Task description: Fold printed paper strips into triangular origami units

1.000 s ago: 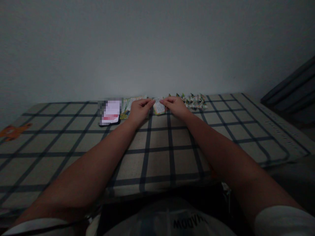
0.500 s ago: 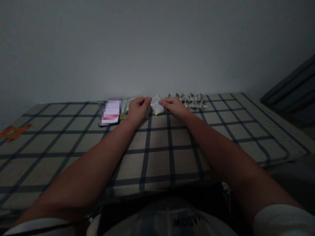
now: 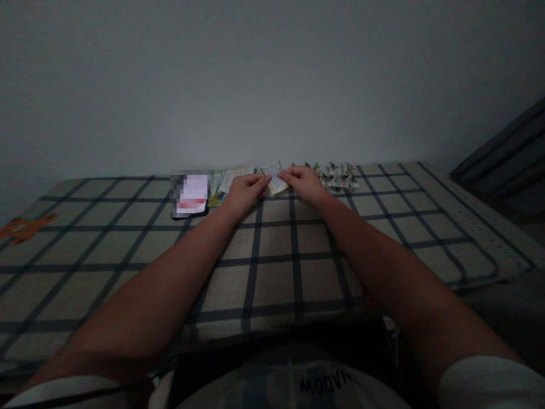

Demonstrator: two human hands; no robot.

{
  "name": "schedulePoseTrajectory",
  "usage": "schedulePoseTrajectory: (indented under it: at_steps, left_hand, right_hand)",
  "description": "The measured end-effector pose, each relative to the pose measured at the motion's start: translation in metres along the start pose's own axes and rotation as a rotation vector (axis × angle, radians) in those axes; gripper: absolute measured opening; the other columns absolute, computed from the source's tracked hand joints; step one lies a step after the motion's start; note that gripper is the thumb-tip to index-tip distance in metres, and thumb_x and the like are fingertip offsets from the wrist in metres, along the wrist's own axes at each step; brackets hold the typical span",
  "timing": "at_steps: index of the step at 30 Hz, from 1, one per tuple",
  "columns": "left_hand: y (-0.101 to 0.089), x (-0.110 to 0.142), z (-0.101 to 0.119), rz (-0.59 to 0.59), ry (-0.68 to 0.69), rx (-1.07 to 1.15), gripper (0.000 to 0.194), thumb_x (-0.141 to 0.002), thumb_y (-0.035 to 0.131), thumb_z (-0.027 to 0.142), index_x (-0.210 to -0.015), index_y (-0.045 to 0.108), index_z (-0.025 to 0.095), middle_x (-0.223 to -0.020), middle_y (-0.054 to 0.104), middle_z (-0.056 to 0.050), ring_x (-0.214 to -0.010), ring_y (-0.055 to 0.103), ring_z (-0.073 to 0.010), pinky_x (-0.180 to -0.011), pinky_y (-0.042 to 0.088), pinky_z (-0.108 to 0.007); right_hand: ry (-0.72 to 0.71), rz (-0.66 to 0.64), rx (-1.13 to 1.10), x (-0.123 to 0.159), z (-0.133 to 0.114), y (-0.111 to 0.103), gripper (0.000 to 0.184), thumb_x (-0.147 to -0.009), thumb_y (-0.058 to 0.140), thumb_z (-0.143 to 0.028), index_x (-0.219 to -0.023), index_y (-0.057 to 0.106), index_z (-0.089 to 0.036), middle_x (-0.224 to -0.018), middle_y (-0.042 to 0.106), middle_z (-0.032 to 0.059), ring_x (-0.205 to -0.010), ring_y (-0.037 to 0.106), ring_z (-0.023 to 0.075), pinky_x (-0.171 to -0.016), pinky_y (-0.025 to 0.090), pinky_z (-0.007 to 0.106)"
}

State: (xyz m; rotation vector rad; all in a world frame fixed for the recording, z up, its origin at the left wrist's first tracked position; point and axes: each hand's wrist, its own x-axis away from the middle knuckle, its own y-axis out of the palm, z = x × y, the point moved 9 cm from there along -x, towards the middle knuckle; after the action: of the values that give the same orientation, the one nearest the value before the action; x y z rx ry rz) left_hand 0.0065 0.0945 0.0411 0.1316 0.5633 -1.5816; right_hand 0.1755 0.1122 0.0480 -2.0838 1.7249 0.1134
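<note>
Between my two hands is a small printed paper sheet (image 3: 275, 177), pale with lines of text. My left hand (image 3: 247, 191) pinches its lower left edge between thumb and forefinger. On the opposite side, my right hand (image 3: 305, 183) has its thumb and fingers closed on the right edge. Just left of my left hand lie several flat printed sheets (image 3: 232, 177) with green and yellow areas, partly covered by that hand. Small folded paper pieces (image 3: 340, 177) with pointed tips sit in rows to the right of my right hand.
A phone (image 3: 192, 196) with a blurred, lit screen lies left of the printed sheets. A checked cloth (image 3: 272, 272) covers the table, which meets a grey wall (image 3: 272, 85) at the back. An orange figure (image 3: 28, 227) shows at the far left.
The sheet in my hands has turned and now looks flatter, without the crease seen before. My left hand has shifted slightly right and down, uncovering more of the printed sheets.
</note>
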Motion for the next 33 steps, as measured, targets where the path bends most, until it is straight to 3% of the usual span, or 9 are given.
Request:
schedulePoseTrajectory:
  at_steps: [7,12,18,25,33]
  left_hand:
    - [-0.007,-0.001,0.004,0.064,0.046,-0.078,0.052,-0.088,0.067,0.063,-0.057,0.057,0.022,-0.053,0.049,0.001,-0.053,0.042,-0.0139,-0.052,0.031,-0.031]
    - [-0.004,-0.002,0.004,0.027,0.039,-0.037,0.050,-0.087,0.067,0.062,-0.060,0.061,0.021,-0.057,0.055,0.000,-0.055,0.046,-0.0135,-0.054,0.035,-0.029]
    - [-0.005,0.000,0.005,0.022,0.035,-0.083,0.047,-0.090,0.065,0.058,-0.062,0.062,0.021,-0.058,0.054,0.000,-0.056,0.046,-0.0142,-0.055,0.033,-0.030]
    - [-0.006,-0.001,0.002,0.076,0.047,-0.098,0.047,-0.089,0.064,0.058,-0.061,0.059,0.021,-0.057,0.049,0.001,-0.056,0.042,-0.0144,-0.055,0.030,-0.030]
    - [-0.015,0.002,0.013,0.167,0.090,-0.132,0.046,-0.092,0.065,0.052,-0.060,0.058,0.021,-0.058,0.051,0.001,-0.059,0.045,-0.0144,-0.058,0.033,-0.031]
  right_hand:
    - [0.137,-0.044,-0.192,0.000,0.015,0.009,0.028,-0.089,0.076,-0.045,-0.085,0.075,-0.017,-0.081,0.072,0.0023,-0.066,0.062,0.0118,-0.063,0.052,0.025]
    - [0.179,-0.083,-0.271,0.000,0.021,0.011,0.025,-0.085,0.080,-0.041,-0.084,0.074,-0.017,-0.081,0.073,0.0022,-0.064,0.062,0.0105,-0.065,0.054,0.025]
    - [0.075,-0.037,-0.094,0.001,0.006,0.001,0.023,-0.083,0.079,-0.038,-0.079,0.072,-0.016,-0.071,0.069,0.0007,-0.062,0.058,0.0112,-0.061,0.048,0.024]
    - [-0.003,0.002,0.043,-0.004,0.006,0.001,0.028,-0.089,0.073,-0.043,-0.079,0.070,-0.017,-0.061,0.062,-0.0019,-0.060,0.056,0.0125,-0.060,0.043,0.025]
    - [0.046,-0.049,-0.098,-0.002,0.006,0.009,0.018,-0.087,0.077,-0.034,-0.089,0.073,-0.017,-0.078,0.070,0.0011,-0.063,0.061,0.0114,-0.065,0.051,0.026]
